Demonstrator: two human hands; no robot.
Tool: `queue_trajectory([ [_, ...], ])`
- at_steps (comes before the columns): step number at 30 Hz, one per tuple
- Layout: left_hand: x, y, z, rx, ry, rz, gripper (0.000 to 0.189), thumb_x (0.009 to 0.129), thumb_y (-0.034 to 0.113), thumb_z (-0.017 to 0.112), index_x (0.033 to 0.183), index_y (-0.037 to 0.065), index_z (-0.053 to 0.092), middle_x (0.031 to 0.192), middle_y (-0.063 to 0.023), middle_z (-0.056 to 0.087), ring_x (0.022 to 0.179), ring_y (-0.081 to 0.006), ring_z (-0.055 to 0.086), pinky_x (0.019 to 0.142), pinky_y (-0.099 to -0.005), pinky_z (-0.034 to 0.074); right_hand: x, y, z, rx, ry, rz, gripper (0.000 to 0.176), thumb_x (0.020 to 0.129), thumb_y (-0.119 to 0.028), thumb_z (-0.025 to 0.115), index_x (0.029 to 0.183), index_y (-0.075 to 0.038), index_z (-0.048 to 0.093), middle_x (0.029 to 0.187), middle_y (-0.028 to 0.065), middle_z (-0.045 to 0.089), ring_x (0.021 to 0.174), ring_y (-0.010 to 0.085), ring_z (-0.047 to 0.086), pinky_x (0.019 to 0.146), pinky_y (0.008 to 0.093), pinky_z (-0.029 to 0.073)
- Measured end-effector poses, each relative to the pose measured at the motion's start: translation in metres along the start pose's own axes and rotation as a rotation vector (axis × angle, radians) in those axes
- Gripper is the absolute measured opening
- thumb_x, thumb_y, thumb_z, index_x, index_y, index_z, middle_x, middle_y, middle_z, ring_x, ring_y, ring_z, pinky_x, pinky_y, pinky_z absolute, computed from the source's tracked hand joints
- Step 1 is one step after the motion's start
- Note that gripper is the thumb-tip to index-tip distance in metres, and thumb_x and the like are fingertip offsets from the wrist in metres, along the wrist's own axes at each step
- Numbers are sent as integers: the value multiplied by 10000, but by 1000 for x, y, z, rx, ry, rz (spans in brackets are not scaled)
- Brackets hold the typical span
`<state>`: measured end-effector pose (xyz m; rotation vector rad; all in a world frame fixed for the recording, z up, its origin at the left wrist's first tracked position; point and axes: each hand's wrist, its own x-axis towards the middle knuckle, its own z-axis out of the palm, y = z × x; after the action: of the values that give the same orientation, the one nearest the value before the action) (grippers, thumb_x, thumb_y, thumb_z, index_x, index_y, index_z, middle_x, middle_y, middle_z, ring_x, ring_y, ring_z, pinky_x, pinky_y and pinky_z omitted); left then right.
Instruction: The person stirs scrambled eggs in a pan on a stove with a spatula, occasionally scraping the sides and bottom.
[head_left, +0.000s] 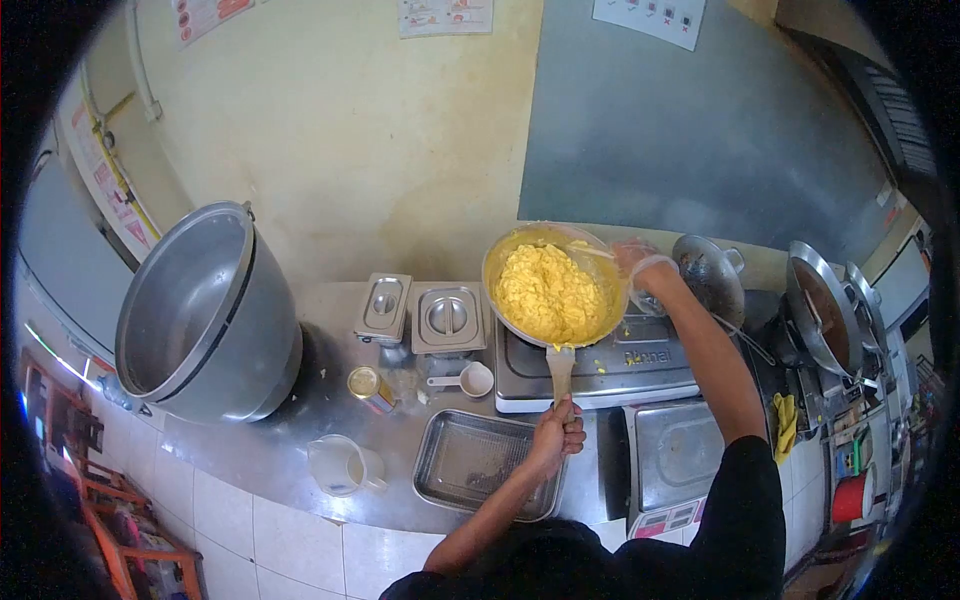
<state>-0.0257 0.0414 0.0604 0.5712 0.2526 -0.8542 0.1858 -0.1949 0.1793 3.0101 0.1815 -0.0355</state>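
Observation:
A frying pan (612,287) full of yellow scrambled eggs (550,293) is tilted toward me above the left end of the gas stove (600,365). My left hand (556,437) is closed round the pan's pale, flat handle (562,376). At the pan's right rim, my right hand (640,267), in a clear plastic glove, grips a pale wooden-looking spatula (592,250). The spatula's shaft reaches over the pan's back edge, and its tip is hard to make out near the eggs. Bits of egg lie on the stove top.
In front of me sits a wire-racked metal tray (440,460), with a digital scale (680,450) to its right. Lidded steel containers (448,318), a measuring cup (476,379), a can (368,384) and a plastic jug (340,466) stand left. A large pot (240,330) is farther left; woks (825,310) are right.

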Motion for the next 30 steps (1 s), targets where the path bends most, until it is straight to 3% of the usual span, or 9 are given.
queue_trajectory([
  [4,0,2,1,6,-4,-8,318,996,427,442,932,115,456,620,71,281,477,-37,245,404,-203,195,-21,-16,40,100,-99,-88,218,886,-179,500,1006,-42,619,982,214,650,940,378,629,816,450,493],
  [7,-1,2,3,-8,10,-15,316,997,425,439,936,116,454,620,69,283,475,-37,250,404,-202,196,-53,-47,29,188,-183,-235,208,896,-180,498,996,-44,619,977,215,653,922,377,636,789,456,502],
  [14,4,3,-3,-1,-6,4,325,982,426,474,940,105,444,641,57,299,487,-39,256,417,-204,210,-97,-53,11,4,-148,-257,176,863,-130,512,962,-35,623,852,203,665,882,343,669,759,453,524],
  [15,3,3,-3,10,-9,13,326,983,428,472,939,106,445,640,59,299,486,-38,256,417,-205,210,-107,-58,-4,45,-258,-218,177,854,-133,519,950,-35,631,856,205,665,874,343,670,760,450,527],
  [19,4,-1,-6,20,-4,30,323,984,430,468,933,111,450,632,67,293,481,-35,260,414,-201,209,-106,-25,5,-43,-53,-139,194,857,-153,500,884,-31,649,837,198,668,850,344,670,759,454,525],
  [22,-1,5,-1,29,-3,1,316,986,426,466,930,115,453,627,73,289,477,-34,265,412,-195,209,-113,-40,1,102,-162,-303,140,804,-129,556,830,-41,662,815,198,660,805,357,665,725,467,524],
  [23,-1,4,-1,29,-1,15,317,985,426,466,931,114,454,627,72,290,477,-33,266,412,-195,210,-111,-39,-13,-7,-204,-255,140,799,-118,553,827,-42,667,855,192,668,848,347,664,750,451,526],
  [27,-2,3,-3,36,-11,19,322,984,426,470,934,108,457,630,69,292,478,-33,269,412,-194,214,-99,-12,-45,-170,3,-228,209,859,-128,506,866,-26,688,917,186,689,897,319,676,787,422,530],
  [30,-1,3,-3,18,-5,16,325,983,424,475,935,103,457,634,67,294,483,-34,271,411,-196,214,-92,-27,-80,-207,-267,-120,217,859,-137,516,906,-28,698,937,190,689,916,312,677,789,416,533],
])
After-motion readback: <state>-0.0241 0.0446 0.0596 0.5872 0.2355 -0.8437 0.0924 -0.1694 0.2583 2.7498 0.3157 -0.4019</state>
